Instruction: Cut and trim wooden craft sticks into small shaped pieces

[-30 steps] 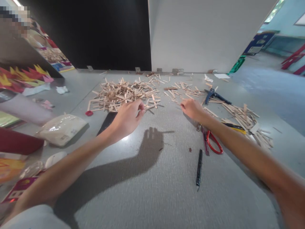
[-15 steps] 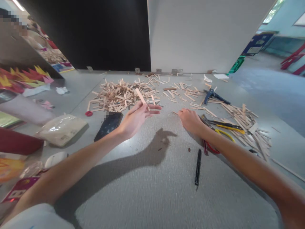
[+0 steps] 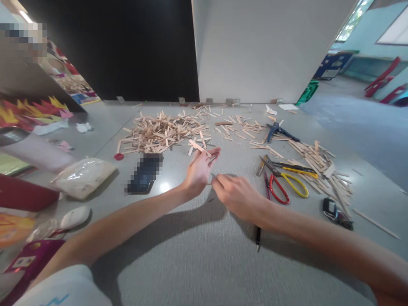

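Left hand [image 3: 197,174] grips a flat wooden craft stick [image 3: 198,146] near its lower end, stick tilted up and away, other fingers stretched out. Right hand [image 3: 234,193] is just beside it, fingers pinched together on what looks like a thin stick piece [image 3: 208,184]; mostly hidden by the fingers, so hard to tell. Both hands are above the middle of the grey tabletop [image 3: 178,263], in front of the sticks.

Progress: one stick is out and in hand; the bulk lies loose. Big tangled stick heap [image 3: 162,131] at far left-centre, scattered short pieces [image 3: 251,127] to its right, and a stick bunch [image 3: 318,163] at far right, lying more aligned than the heap. No joined or finished piece shows. Judging by the heap, most sticks are left to handle.

Tools are down, none in hand: red-and-yellow-handled scissors [image 3: 296,185], yellow-and-black cutter [image 3: 296,167] just beyond them, dark blue hand tool [image 3: 277,131] farther back, black pen [image 3: 258,238] partly under the right forearm.

Containers: clear plastic packet [image 3: 85,176] at left, filled with a pale mass, lying flat. Pale bottle [image 3: 35,148] lies on its side behind it, inside not visible. The sticks lie straight on the tabletop, in no box or tray. Phone [image 3: 145,173] sits between packet and left hand.
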Motion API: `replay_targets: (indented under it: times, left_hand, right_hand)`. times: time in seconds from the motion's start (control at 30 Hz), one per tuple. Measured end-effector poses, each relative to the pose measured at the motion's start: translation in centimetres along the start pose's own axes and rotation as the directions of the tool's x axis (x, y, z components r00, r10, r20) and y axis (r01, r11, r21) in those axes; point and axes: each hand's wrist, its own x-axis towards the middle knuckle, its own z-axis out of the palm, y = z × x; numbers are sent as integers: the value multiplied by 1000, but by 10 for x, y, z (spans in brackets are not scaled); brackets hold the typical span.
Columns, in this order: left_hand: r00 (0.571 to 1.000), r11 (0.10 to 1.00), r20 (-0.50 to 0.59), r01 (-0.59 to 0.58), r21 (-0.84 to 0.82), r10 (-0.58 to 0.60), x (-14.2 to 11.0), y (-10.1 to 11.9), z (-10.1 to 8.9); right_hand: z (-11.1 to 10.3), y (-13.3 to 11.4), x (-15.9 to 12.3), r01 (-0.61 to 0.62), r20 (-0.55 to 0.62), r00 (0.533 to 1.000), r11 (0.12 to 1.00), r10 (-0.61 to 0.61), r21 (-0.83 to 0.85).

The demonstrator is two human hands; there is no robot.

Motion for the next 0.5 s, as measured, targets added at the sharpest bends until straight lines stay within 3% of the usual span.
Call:
replay_targets:
  times: [0.13,0.27,0.33,0.43,0.5]
  left_hand:
    - [1000,1000,11,-20,-4,20,-1,1,-2]
    - [999,999,15,-39,17,39,-2,-5,-1]
    - [998,998,23,-60,21,60,-3,-7,-1]
    - [977,977,105,-193,86,184,-1,0,-7]
    - [934,919,195,-336,207,298,2,10,-15]
  right_hand:
    - [0,14,-3,-129,-34,991,992,129,-11]
    - [2,12,-3,-21,-31,999,999,22,49]
    - [1,15,-2,-40,-54,998,998,43,54]
    - [0,29,1,-169,-105,979,985,173,44]
    - [4,35,1,-216,-122,968,975,221,54]
